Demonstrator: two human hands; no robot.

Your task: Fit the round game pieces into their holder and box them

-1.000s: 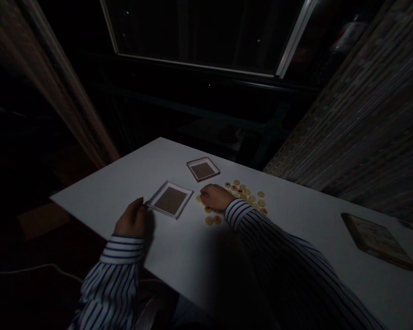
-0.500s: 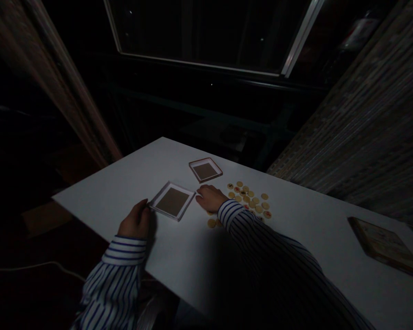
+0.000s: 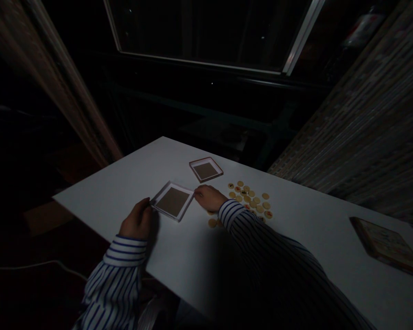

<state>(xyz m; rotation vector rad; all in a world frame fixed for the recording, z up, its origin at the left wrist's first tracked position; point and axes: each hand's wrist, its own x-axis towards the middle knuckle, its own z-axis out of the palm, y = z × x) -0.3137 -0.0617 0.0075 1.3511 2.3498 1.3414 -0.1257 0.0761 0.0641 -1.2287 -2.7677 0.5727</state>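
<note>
**A:** Left hand [image 3: 136, 222], status?

**B:** Fingers curled. Thumb and fingertips are closed on the near-left corner of the tray [image 3: 173, 200]. The tray lies flat on the table [image 3: 296, 229], between the two hands.

**A:** Right hand [image 3: 209, 198]?

**B:** Palm down, fingers bent, with the tips touching the tray's right corner. It is half closed. The light is too dim to tell whether anything is pinched under the fingers.

**A:** Tray detail?

**B:** Square, with a pale rim and a brown centre. One corner points toward the person.

**A:** Surroundings?

**B:** Discs [image 3: 251, 199] are loosely scattered just right of the right hand, beyond its striped cuff. A couple more lie on the near side of that wrist. A second tray [image 3: 205, 170] sits just beyond the right hand, apart from the first. A board [image 3: 387, 245] lies far to the right of the right arm, well apart from the rest.
</note>
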